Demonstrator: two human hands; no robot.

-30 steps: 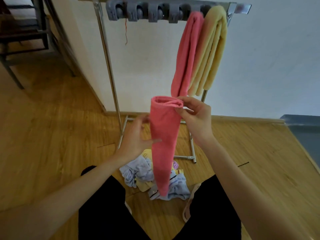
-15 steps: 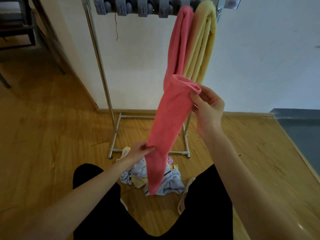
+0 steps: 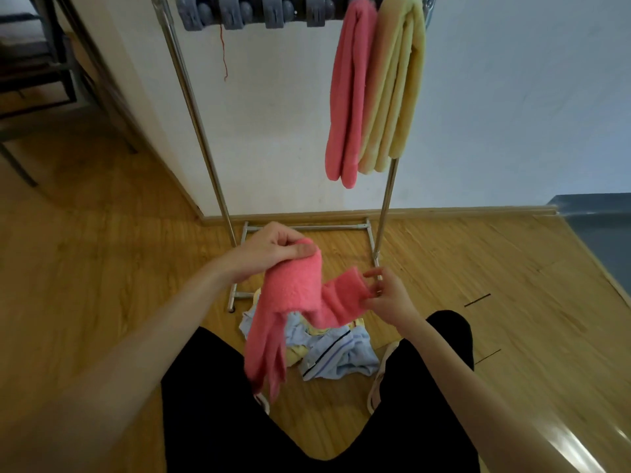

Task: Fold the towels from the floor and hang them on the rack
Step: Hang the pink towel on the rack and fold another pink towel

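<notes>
Warm yellow wood-plank flooring point(image 3: 102, 274) meets a pale wall behind a chrome tube rack point(image 3: 191, 107), whose top bar is cut off by the frame's upper edge. Over the floor, the left hand point(image 3: 273, 250) is closed, thumb pressed down, on the folded bend of a fuzzy coral-pink towel point(image 3: 293, 295); its long tail hangs blurred past the knee. The right hand point(image 3: 386, 298) pinches the towel's shorter end between fingertips, palm hidden. Beneath the towel, a crumpled heap of pale blue and yellow cloths point(image 3: 338, 353) lies on the floor by the rack's foot, partly hidden. A folded pink plush towel point(image 3: 348, 97) and a folded yellow plush towel point(image 3: 396, 87) hang touching at the rack's right end. Grey plastic clips point(image 3: 252, 11) line the bar, half cropped.
</notes>
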